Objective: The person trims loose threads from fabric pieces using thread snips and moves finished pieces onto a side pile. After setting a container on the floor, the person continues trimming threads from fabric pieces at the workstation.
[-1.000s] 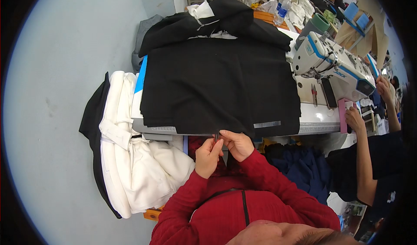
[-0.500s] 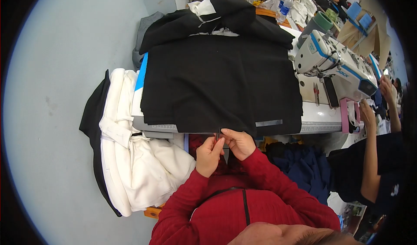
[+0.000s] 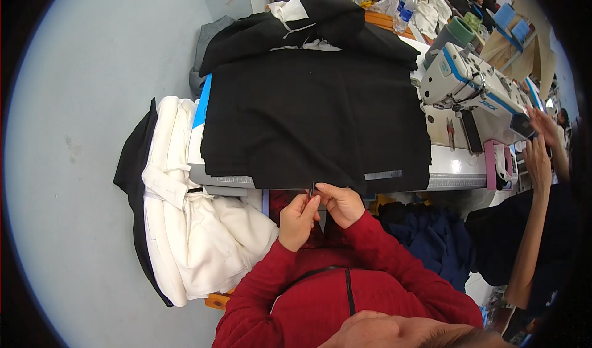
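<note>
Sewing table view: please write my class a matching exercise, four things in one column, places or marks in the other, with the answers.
1. Black cloth
2. White cloth bundle
3. Sewing machine
4. Navy cloth

A. Marked JACK
B. Heaped below the tabletop
C. Spread over the tabletop
D. Left of the tabletop

1-C; 2-D; 3-A; 4-B

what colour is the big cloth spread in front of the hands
The cloth is black, seen best in the head view.
</note>
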The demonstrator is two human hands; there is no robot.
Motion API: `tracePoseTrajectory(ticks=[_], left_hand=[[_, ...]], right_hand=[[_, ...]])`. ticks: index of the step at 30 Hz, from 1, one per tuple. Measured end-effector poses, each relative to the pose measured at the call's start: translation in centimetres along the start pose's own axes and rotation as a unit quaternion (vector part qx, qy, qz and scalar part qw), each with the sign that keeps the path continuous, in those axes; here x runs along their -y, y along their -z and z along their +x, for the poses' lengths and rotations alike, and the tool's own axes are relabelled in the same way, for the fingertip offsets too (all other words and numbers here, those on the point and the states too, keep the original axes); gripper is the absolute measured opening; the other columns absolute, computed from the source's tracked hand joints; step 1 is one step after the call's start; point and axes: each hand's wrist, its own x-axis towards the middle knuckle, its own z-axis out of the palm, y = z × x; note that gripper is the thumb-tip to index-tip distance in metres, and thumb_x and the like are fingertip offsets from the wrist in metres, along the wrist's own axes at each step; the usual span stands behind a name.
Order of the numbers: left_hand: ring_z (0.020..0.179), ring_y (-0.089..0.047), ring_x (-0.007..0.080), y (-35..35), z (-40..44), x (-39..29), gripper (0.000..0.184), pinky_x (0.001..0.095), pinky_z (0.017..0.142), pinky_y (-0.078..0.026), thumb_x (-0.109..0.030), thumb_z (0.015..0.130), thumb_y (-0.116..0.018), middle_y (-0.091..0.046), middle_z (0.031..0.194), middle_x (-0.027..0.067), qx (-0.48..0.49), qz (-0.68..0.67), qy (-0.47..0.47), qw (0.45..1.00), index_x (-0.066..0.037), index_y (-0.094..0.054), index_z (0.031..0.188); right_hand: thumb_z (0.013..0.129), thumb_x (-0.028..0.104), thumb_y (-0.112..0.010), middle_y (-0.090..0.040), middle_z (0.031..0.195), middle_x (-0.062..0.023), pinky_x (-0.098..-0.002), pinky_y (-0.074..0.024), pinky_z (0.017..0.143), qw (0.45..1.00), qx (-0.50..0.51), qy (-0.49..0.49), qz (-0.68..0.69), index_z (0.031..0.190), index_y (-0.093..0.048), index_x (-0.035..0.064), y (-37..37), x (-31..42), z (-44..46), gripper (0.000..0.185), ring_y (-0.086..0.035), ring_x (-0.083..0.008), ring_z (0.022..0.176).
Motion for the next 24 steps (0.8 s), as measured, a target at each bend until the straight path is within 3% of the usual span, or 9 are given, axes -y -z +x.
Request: tracePoseTrajectory(ticks=[11, 24], left_hand=[[0.044, -0.044, 0.0030, 0.07, -0.08, -0.36, 0.024, 0.0184, 0.042, -0.034, -0.025, 0.091, -0.053, -0.054, 0.056, -0.0007, 0.015, -0.015, 0.014, 1.000, -0.003, -0.059, 0.083], [0.042, -0.040, 0.0019, 0.07, 0.06, -0.01, 0.024, 0.0166, 0.036, -0.030, -0.026, 0.092, -0.051, -0.053, 0.057, -0.0009, 0.023, -0.020, 0.014, 0.999, -0.004, -0.058, 0.085]], right_hand=[[0.085, 0.012, -0.060, -0.064, 0.094, -0.0143, -0.0315, -0.0441, 0.085, 1.000, -0.001, 0.003, 0.008, 0.094, -0.063, -0.0050, 0.09, 0.01, -0.04, 0.019, -0.059, -0.0192, 0.089], [0.085, 0.013, -0.059, -0.064, 0.092, -0.0115, -0.0301, -0.0437, 0.083, 1.000, 0.003, -0.005, -0.005, 0.093, -0.063, -0.0034, 0.19, -0.06, -0.06, 0.019, -0.059, -0.0173, 0.087]])
